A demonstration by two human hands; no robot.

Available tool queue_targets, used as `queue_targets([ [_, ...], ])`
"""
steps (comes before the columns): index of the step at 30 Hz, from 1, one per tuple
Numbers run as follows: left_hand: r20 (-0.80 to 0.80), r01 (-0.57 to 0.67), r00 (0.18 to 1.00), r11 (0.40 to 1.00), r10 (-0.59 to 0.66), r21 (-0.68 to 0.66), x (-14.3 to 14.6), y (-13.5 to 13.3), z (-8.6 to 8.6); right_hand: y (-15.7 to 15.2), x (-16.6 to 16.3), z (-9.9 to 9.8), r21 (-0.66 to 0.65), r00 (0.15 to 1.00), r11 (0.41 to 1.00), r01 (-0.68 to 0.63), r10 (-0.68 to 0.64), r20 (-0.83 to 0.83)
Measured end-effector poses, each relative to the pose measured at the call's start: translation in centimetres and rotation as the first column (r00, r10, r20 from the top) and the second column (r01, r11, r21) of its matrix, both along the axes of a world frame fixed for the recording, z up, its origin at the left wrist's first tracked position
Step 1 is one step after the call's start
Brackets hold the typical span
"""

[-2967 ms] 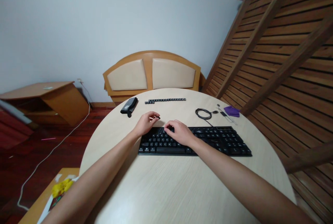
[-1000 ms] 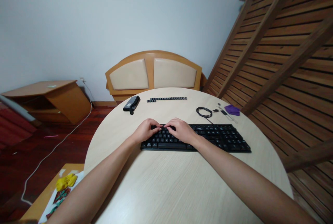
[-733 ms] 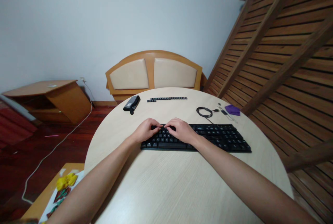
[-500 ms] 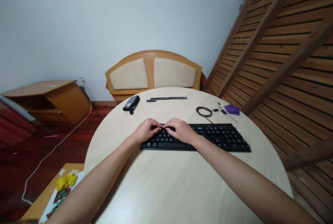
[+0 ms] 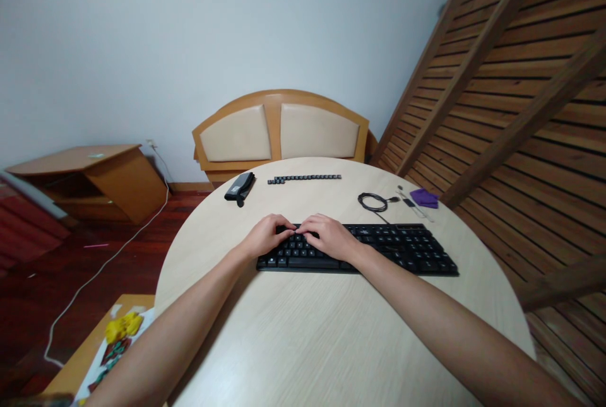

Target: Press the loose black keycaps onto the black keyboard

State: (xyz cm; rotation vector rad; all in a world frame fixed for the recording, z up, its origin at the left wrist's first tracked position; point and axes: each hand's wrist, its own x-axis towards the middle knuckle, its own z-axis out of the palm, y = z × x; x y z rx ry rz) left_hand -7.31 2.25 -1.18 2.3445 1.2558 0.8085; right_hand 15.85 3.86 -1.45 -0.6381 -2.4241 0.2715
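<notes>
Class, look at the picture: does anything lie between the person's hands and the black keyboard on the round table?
Nothing visible does. The left hand and right hand already rest on the left end of the keyboard; the coiled cable and row of loose keycaps lie beyond it.

Both bare forearms reach forward and converge. The left hand (image 5: pixel 264 236) lies palm down with fingers curled, its fingertips close to those of the right hand (image 5: pixel 328 237), which is also palm down with fingers bent. Neither grip closes around anything.

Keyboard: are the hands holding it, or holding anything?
Nothing is held. Both hands, left hand and right hand, rest on the keyboard keys.
</notes>
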Motion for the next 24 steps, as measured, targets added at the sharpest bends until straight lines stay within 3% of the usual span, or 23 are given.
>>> queue_targets([
  [10,0.029,0.057,0.998,0.998,-0.056,-0.009,-0.17,0.24,0.03,-0.13,-0.27,0.21,0.039,0.999,0.999,-0.004,0.003,0.033],
  [16,0.014,0.017,1.0,0.999,-0.017,-0.03,-0.2,0.42,-0.12,-0.05,-0.27,0.17,0.048,0.999,0.999,-0.008,0.006,0.043],
  [24,-0.098,0.014,0.995,1.0,-0.014,-0.002,-0.11,0.25,0.62,-0.12,-0.24,0.41,0.045,0.997,0.999,-0.011,0.007,0.078],
])
